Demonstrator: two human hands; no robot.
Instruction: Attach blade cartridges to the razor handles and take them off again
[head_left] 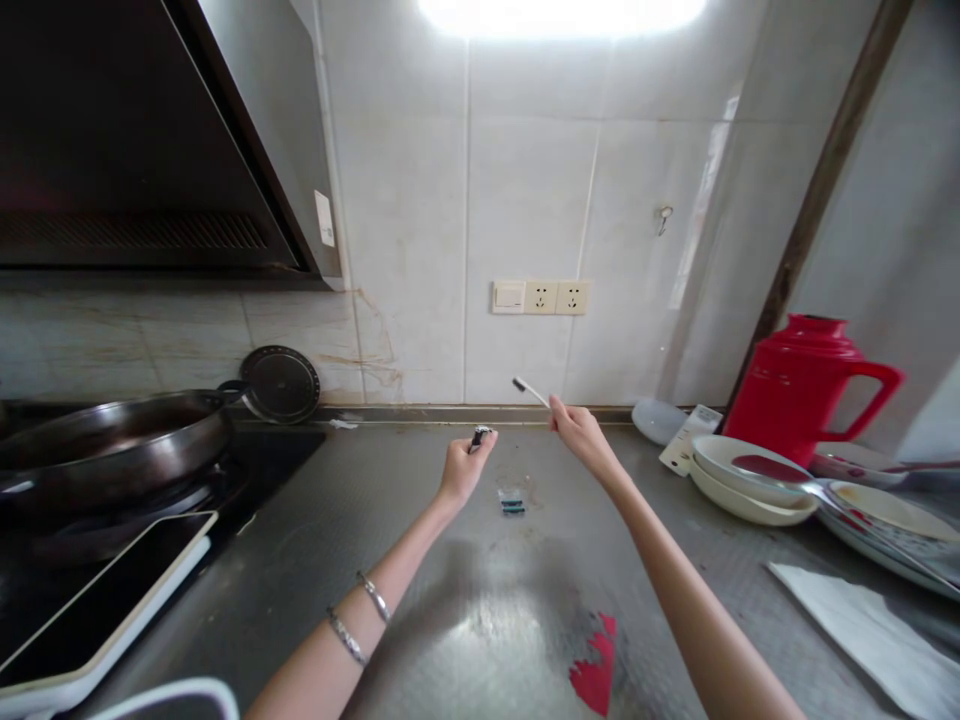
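Observation:
My right hand (576, 432) is closed round the white handle of a small brush (531, 390) shaped like a toothbrush. Its dark-bristled head points up and to the left, above the counter's back edge. In my left hand (463, 466), fingers closed, is a small black and silver object (478, 437); its kind is too small to make out. The two hands are apart, both over the metal counter (420, 600). Between and below them lies a small clear packet (511, 503) with dark teal strips.
On the left are a pan (120, 440) on the stove and a phone-like device (112, 600). To the right stand a red thermos jug (795, 385) and stacked bowls (750, 490). A torn red scrap (596, 670) and a white sheet (862, 630) lie nearer me.

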